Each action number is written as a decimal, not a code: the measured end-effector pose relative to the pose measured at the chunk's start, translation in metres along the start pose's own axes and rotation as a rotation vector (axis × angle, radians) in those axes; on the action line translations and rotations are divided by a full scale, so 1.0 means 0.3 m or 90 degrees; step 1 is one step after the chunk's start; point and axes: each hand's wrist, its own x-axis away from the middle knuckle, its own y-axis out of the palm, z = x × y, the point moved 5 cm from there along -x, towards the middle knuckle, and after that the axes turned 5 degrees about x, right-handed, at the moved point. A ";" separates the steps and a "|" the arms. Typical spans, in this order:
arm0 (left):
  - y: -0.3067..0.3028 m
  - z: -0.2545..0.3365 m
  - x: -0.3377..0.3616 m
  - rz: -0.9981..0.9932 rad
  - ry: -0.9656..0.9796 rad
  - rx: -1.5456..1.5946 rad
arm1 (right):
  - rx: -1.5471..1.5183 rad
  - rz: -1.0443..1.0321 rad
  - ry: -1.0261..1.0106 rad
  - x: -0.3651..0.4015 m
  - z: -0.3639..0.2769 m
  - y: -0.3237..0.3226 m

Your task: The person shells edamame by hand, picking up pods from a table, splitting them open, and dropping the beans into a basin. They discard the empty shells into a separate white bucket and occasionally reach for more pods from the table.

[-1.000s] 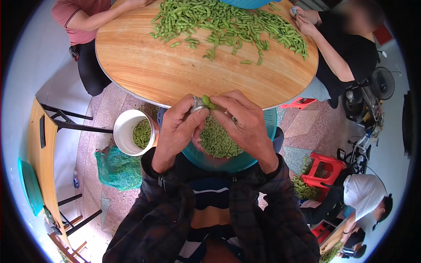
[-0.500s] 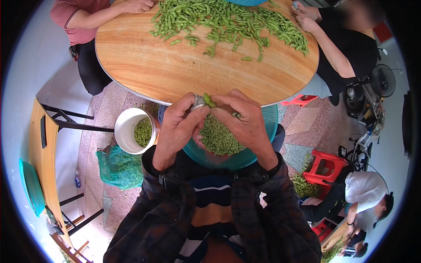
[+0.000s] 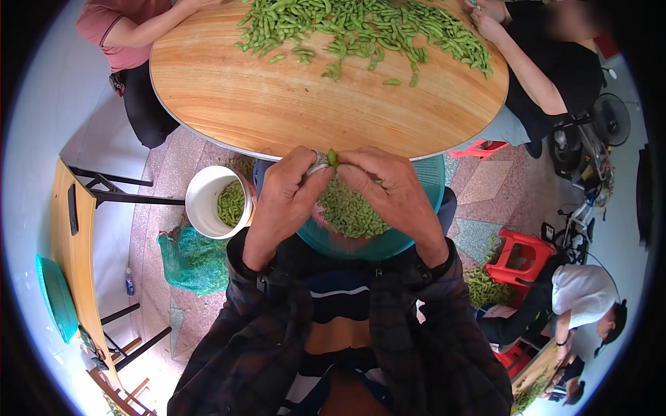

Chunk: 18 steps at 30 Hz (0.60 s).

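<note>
A green soybean pod (image 3: pixel 332 158) stands upright, pinched between the fingertips of both my hands. My left hand (image 3: pixel 281 201) is closed, with a whitish-silver wrapping (image 3: pixel 319 163) around a digit beside the pod. On the pod's other side, the thumb and fingers of my right hand (image 3: pixel 392 194) press together. Beneath both hands sits a teal basin (image 3: pixel 435 184) holding a heap of shelled green beans (image 3: pixel 352 213). My fingers partly cover the pod's lower end.
Many pods (image 3: pixel 361 31) are spread across the far side of the wooden table (image 3: pixel 298 111). A white bucket (image 3: pixel 201 197) with pods inside and a green net bag (image 3: pixel 191 260) are on the floor at left. Red stools (image 3: pixel 520 256) stand at right. Other people sit around.
The pod has turned from leaning to more upright, and less of it shows. My fingertips are closer together. At upper left, a co-worker's hand has moved mostly out of view.
</note>
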 end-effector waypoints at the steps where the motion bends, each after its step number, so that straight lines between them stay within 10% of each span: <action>1: 0.003 0.007 -0.001 0.016 0.040 -0.056 | 0.024 0.028 -0.031 0.001 -0.010 -0.006; 8: 0.034 0.051 0.011 0.004 0.113 -0.138 | -0.031 -0.008 0.103 0.002 0.037 0.020; 18: 0.032 -0.022 0.004 -0.124 -0.108 0.097 | -0.139 -0.041 0.039 0.001 0.068 0.028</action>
